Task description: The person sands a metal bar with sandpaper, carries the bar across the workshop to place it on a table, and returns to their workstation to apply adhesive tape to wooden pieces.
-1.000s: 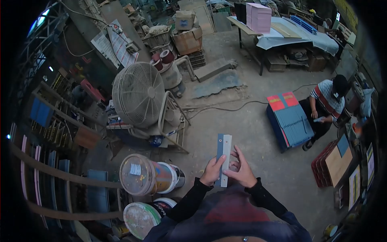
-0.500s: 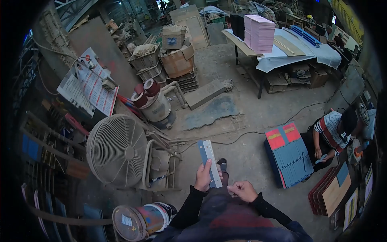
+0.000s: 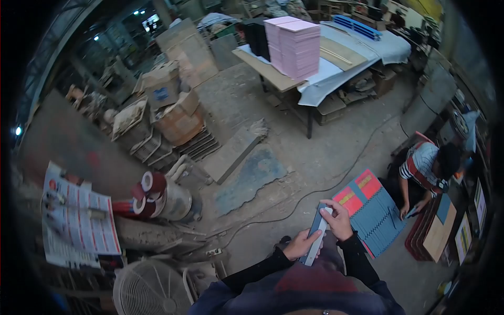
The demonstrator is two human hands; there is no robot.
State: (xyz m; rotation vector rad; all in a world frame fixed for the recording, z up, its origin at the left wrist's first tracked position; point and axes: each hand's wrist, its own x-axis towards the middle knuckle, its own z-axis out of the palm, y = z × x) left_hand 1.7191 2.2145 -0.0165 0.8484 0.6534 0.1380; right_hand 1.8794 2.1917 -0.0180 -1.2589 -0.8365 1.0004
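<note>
A flat grey-blue and white strip (image 3: pixel 315 234) is held at a slant in front of my body. My left hand (image 3: pixel 302 244) is closed round its lower part, thumb on top. At the upper end my right hand (image 3: pixel 338 219) grips the same strip, its thumb across the face. Just beyond my right hand lies a stack of grey-blue pieces (image 3: pixel 374 220) with red and yellow parts at its upper left end.
A seated person (image 3: pixel 424 170) is at the right, beside red-edged stacked panels (image 3: pixel 428 228). Pink stacks (image 3: pixel 294 47) stand on a table (image 3: pixel 275 76). A fan (image 3: pixel 152 289) is at lower left, a cable (image 3: pixel 310 193) crosses the floor, and boxes (image 3: pixel 179 123) stand at upper left.
The view has swung, and the fan now sits lower. My right hand, apart from the strip half a second ago, has taken hold of its upper end. The strip now leans right.
</note>
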